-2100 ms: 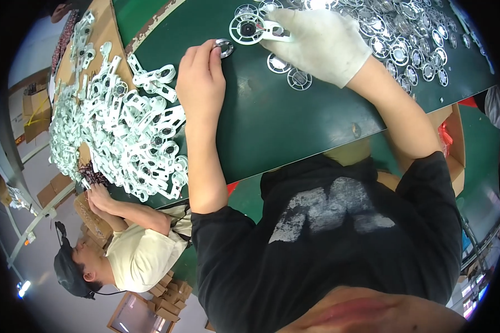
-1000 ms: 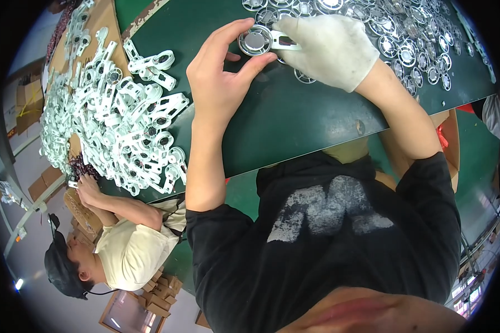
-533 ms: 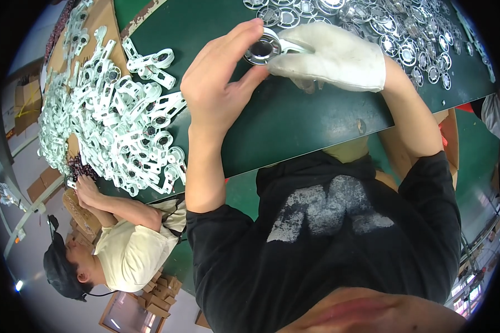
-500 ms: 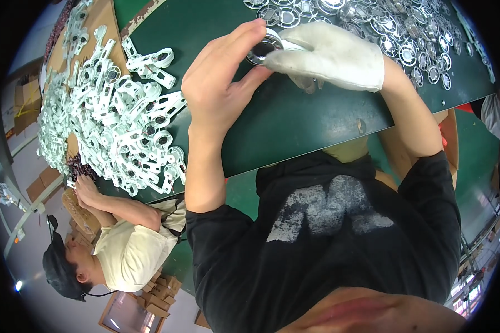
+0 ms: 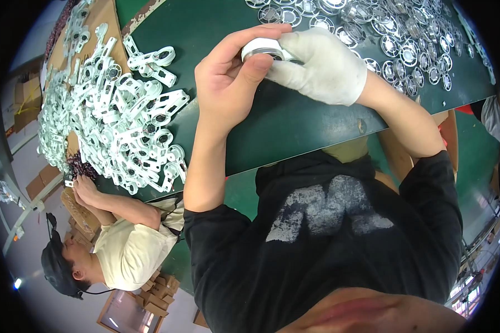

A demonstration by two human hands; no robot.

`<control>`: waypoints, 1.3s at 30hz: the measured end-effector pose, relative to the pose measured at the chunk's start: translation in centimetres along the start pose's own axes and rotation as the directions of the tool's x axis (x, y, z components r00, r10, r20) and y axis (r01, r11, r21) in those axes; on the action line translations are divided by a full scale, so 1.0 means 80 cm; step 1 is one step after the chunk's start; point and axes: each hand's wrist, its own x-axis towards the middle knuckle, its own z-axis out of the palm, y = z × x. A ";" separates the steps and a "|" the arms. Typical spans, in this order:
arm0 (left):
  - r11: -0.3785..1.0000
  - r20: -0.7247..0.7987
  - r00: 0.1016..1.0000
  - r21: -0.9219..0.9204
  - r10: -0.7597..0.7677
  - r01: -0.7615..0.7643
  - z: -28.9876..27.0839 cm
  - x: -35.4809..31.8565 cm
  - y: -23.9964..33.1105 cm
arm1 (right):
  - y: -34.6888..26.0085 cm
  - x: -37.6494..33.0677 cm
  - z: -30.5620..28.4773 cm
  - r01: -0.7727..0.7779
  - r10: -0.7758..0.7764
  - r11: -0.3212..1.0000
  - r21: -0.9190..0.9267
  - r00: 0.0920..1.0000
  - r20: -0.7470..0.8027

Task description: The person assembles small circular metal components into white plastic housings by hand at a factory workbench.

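Observation:
Between my two hands is a white plastic part with a round end and a shiny ring (image 5: 263,46); the rest of it is hidden by my fingers. My bare left hand (image 5: 226,77) is closed around the round end, its thumb pressing the near edge. My right hand (image 5: 329,65), in a white glove, grips the same part from the right. Left of my forearm spreads a heap of white plastic parts with round ends and dark centres (image 5: 130,119). Beyond my right hand lie many chrome spoked discs (image 5: 391,45), several close to the glove.
The green table (image 5: 294,127) has its near edge just in front of my body. At the left, a co-worker (image 5: 136,250) in a cream shirt has both hands by a small dark heap (image 5: 80,166) at the table's edge. A cardboard sheet (image 5: 103,25) lies under the white parts.
Both hands have turned the white part, so its side now shows instead of its dark face. My right hand has shifted slightly left and downward, and my left hand slightly right.

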 end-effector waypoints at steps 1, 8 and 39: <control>1.000 -0.005 1.000 0.025 -0.009 0.009 0.000 -0.001 -0.001 | 0.003 -0.001 0.005 0.093 -0.104 0.985 -0.146 0.992 -0.069; 0.997 0.094 0.995 0.072 0.034 -0.040 -0.014 0.007 0.006 | -0.003 -0.007 0.017 0.109 -0.161 0.936 -0.335 0.978 -0.131; 0.396 -0.253 0.967 0.888 -0.007 0.235 -0.098 0.037 0.079 | -0.004 -0.005 0.003 0.153 -0.211 0.956 -0.249 0.951 -0.227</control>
